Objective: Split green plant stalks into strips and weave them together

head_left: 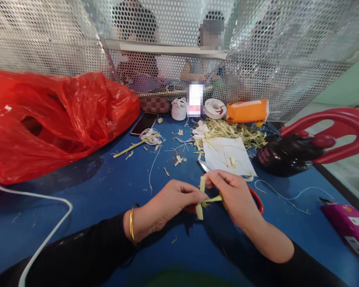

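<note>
Between my two hands is a small piece of folded pale green leaf strips [200, 211], crossing one another. My left hand [170, 205] pinches the strips where they cross, thumb on top. With bent fingers my right hand [235, 195] grips the upper end of a strip, and another strip runs into its palm. A pair of scissors [202, 166] lies on the blue table [116, 187], its blades pointing away and its red handle partly hidden by my right hand. Just beyond is a white sheet of paper [224, 153] with leaf scraps on it.
At left sprawls a red plastic bag [86, 115]. Ahead lie a phone [144, 123], tangled white string [149, 136], a white spool [215, 108] and a pile of shredded leaves [236, 133]. To the right are a black pot-shaped object [284, 155] and a purple box [348, 227]. Perforated metal panels [167, 28] stand behind.
</note>
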`<move>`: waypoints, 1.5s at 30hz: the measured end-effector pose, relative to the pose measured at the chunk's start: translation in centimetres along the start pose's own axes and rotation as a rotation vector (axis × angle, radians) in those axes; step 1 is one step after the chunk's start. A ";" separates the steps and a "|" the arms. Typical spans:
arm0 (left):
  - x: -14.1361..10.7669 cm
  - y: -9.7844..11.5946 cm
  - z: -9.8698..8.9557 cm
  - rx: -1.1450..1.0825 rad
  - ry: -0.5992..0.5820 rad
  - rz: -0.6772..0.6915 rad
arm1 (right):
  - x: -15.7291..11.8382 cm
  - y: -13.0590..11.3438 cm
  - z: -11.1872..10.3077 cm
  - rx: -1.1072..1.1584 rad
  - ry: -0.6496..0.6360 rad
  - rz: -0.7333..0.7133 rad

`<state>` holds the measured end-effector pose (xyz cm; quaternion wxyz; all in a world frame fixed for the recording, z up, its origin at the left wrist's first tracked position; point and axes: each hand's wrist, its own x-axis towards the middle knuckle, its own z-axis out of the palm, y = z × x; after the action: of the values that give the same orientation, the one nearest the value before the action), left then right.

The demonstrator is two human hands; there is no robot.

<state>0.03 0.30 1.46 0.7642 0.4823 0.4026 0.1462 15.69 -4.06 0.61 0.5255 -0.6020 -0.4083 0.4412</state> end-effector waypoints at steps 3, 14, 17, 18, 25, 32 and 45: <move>0.0 0.3 0.0 -0.136 0.069 0.017 | 0.4 0.2 -0.4 0.121 0.060 0.034; 0.0 0.3 -0.3 -0.137 0.063 0.035 | -0.3 -0.4 0.1 0.019 -0.131 0.013; -0.1 0.1 -0.3 -0.126 0.045 0.016 | -0.3 -0.6 0.3 0.038 -0.149 0.021; -0.1 0.1 -0.3 -0.111 0.040 0.011 | -0.3 -0.6 0.4 0.038 -0.148 0.019; -0.2 0.5 -0.1 0.028 0.038 0.012 | -0.3 0.2 0.2 -0.016 -0.042 -0.053; -0.3 0.4 -0.2 0.077 0.037 0.045 | -0.5 0.6 0.4 -0.031 0.001 -0.069; 0.1 0.3 0.1 -0.366 0.113 0.137 | -1.3 -1.0 -0.5 -0.534 0.133 -0.522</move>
<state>0.20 0.43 1.66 0.8036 0.3524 0.3780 0.2954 15.80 -5.32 1.77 0.4702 -0.6207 -0.6137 0.1305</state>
